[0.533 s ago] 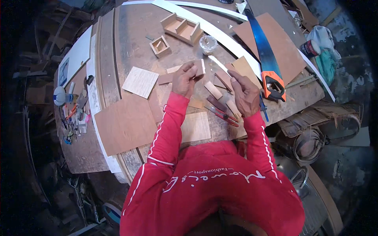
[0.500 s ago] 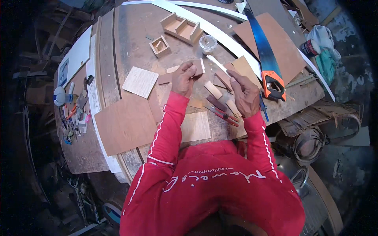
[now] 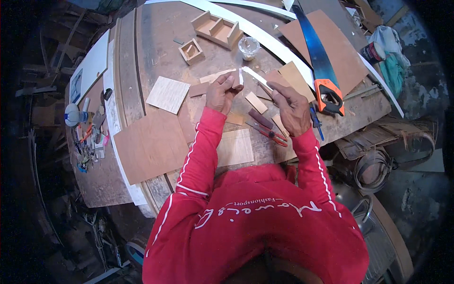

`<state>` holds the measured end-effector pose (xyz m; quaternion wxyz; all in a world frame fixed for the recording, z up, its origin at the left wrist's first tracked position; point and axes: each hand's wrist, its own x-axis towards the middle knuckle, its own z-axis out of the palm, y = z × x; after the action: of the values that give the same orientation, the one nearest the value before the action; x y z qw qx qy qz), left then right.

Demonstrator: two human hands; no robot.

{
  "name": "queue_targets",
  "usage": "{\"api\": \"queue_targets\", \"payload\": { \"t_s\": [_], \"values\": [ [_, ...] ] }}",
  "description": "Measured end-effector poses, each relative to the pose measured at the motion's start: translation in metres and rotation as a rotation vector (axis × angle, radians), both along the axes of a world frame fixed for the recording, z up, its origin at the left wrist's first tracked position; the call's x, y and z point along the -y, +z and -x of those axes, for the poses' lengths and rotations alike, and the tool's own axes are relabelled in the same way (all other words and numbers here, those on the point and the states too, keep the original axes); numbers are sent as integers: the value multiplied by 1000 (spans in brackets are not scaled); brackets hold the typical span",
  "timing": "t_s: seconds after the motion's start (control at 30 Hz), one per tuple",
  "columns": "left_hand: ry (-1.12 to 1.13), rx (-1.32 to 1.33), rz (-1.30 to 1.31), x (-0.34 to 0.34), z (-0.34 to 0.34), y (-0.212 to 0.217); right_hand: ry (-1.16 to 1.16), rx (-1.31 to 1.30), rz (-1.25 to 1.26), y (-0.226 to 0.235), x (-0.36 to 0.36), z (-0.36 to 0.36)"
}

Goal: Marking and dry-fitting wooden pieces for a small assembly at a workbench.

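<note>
My left hand [image 3: 219, 94] is closed on a small brown wood piece [image 3: 238, 81], its far edge coated white. In my right hand [image 3: 294, 108] is a thin stick [image 3: 255, 75] smeared white along its far part. The stick's tip is right by the white edge, though whether they touch I cannot tell. Beyond the hands stands a clear plastic cup [image 3: 248, 48] holding whitish paste. Between and below my hands lie a pale wood strip [image 3: 256, 101], a dark wood strip [image 3: 260, 119] and red-handled pliers [image 3: 273, 136].
A divided wooden box [image 3: 216, 32] and a small open box [image 3: 191, 53] sit farther back. At left are a pale square panel [image 3: 168, 95] and a brown board [image 3: 151, 147]. A handsaw [image 3: 329, 97] with orange handle lies right, over a brown sheet [image 3: 344, 52].
The stick has moved slightly left, its tip coming closer to the piece. The piece has tilted in my left hand, and its white edge looks more heavily coated.
</note>
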<state>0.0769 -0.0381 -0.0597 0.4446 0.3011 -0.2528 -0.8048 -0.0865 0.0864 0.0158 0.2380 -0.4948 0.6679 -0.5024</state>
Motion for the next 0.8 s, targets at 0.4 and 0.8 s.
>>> {"api": "queue_targets", "payload": {
  "t_s": [0.4, 0.8],
  "values": [
    [-11, 25, 51, -6, -6, 0, 40, 7, 6, 11, -3, 7],
    [-14, 262, 136, -14, -15, 3, 30, 168, -91, -3, -29, 16]
  ]
}}
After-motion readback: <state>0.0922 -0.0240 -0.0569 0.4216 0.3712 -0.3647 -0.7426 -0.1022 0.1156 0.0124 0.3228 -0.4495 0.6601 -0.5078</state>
